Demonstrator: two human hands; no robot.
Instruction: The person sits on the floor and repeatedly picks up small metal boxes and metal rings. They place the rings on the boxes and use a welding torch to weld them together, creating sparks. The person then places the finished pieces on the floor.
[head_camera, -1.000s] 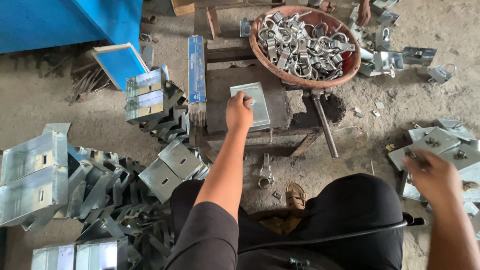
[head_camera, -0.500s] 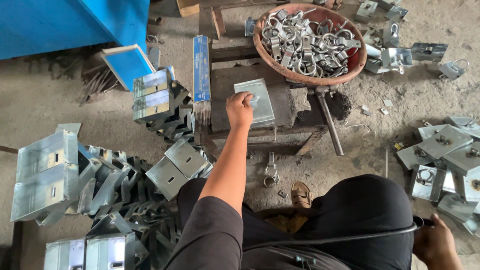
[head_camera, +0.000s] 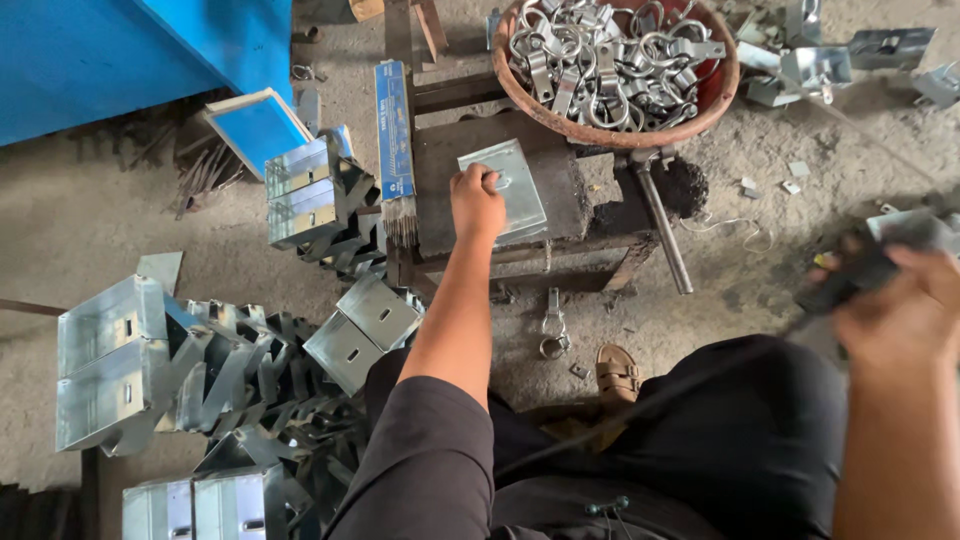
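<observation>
Gripping: left hand closed on metal plate atop block | right hand clasps blurred dark tool, far right | progress: plate placed, unworked

Metal plate under the left hand: plain silver-grey, light sheen. Work block beneath it: dark grey-brown, blotched. Round basin: reddish-brown rim; metal clamps inside: bright silver. Long flat box: blue with white print. Framed panel: blue face, pale border. Large container at upper left: solid bright blue. Folded sheet-metal boxes: silver-grey, dark slots. Object in the right hand: dark, blurred. Sleeve and trousers: dark charcoal. Sandal: tan. Floor: dull grey-brown, speckled
</observation>
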